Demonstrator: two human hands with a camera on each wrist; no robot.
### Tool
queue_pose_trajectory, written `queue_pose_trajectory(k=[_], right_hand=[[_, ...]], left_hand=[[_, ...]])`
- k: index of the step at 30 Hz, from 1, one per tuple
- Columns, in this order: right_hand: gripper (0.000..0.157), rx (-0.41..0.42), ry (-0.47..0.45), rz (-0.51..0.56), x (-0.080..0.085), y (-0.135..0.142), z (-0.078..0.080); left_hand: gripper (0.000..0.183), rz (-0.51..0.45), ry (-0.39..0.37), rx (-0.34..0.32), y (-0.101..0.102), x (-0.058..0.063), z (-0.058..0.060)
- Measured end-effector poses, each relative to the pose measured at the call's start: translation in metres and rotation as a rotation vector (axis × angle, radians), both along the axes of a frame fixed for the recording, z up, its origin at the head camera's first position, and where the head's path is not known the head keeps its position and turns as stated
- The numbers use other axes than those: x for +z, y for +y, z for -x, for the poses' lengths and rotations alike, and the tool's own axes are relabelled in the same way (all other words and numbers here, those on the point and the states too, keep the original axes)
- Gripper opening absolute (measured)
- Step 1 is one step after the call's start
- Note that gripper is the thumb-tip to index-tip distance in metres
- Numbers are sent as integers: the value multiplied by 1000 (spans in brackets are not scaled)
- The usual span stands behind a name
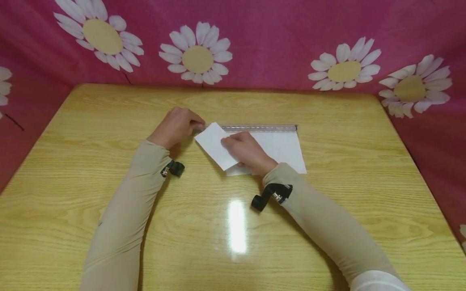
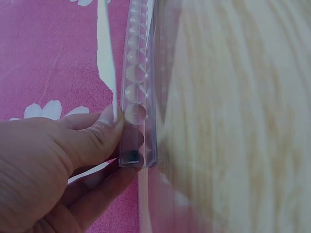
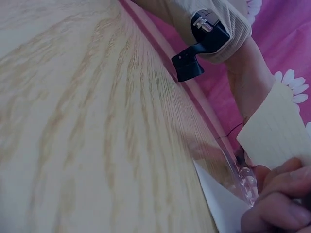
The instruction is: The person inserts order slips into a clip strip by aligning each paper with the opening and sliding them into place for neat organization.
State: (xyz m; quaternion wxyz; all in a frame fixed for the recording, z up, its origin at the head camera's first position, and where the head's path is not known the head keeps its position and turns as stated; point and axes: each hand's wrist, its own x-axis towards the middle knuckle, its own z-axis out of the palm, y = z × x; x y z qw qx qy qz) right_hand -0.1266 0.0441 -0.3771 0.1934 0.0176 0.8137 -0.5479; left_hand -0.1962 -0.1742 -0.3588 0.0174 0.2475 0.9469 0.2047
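A clear plastic strip (image 1: 260,128) with a row of round bumps lies along the far edge of a white paper sheet (image 1: 284,149). My left hand (image 1: 176,127) pinches the strip's left end, thumb on one side and fingers on the other, as the left wrist view shows. My right hand (image 1: 251,151) grips a raised white paper flap (image 1: 214,145), tilted up towards the left over the sheet. Whether flap and sheet are one piece is hidden by that hand. In the right wrist view the flap (image 3: 277,128) stands between both hands.
The wooden table (image 1: 196,226) has a bright light reflection near its middle. A pink curtain with white flowers (image 1: 265,44) hangs around its back and sides. Black camera mounts (image 1: 267,196) stick out from both sleeves.
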Motion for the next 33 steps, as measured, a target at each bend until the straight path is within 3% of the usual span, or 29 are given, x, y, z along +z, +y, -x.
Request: queue_pose_trajectory(k=[14, 25, 33], right_hand=[[33, 154, -44, -14, 1, -9, 3], [37, 178, -107, -16, 3, -28, 9], [33, 143, -182, 10, 4, -39, 13]], left_hand=[[20, -7, 10, -23, -1, -1, 1], [21, -3, -17, 2, -1, -1, 0], [22, -11, 5, -18, -1, 0, 0]])
